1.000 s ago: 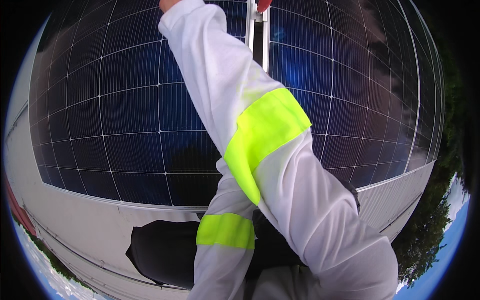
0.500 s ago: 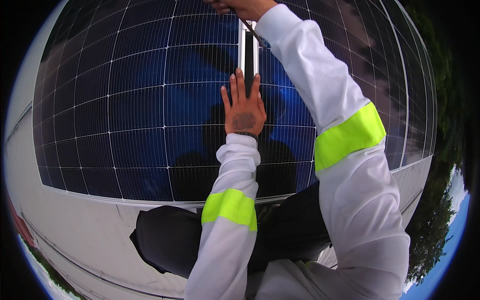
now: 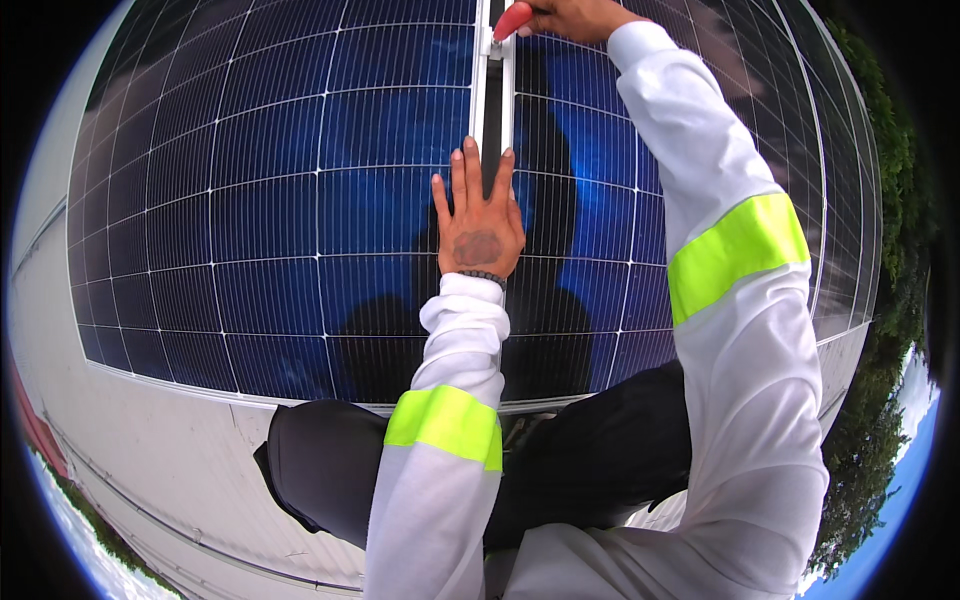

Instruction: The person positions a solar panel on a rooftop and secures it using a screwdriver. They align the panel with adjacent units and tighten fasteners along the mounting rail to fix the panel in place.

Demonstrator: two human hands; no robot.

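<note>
My left hand (image 3: 482,228) lies flat with fingers spread across the seam between two dark blue solar panels (image 3: 265,220). Its fingertips rest by their white metal frame edges (image 3: 478,110). Farther up the same seam, my right hand (image 3: 575,18) is closed round a red-handled tool (image 3: 513,20). The handle's lower end is at a small silver clamp (image 3: 493,46) that bridges the gap. How the tool's tip meets the clamp is too small to make out. The right fingers are partly cut off by the top edge.
Below the panels' near edge runs a pale metal roof (image 3: 190,430), where my dark-trousered knees (image 3: 325,455) are bent. A thin cable or rail (image 3: 200,543) crosses the roof at the lower left. Trees (image 3: 865,480) stand beyond the right side.
My right hand has moved right and slightly up, the tool has turned, and its red handle now shows at the clamp. My left hand stays flat on the panels, with a slight view shift.
</note>
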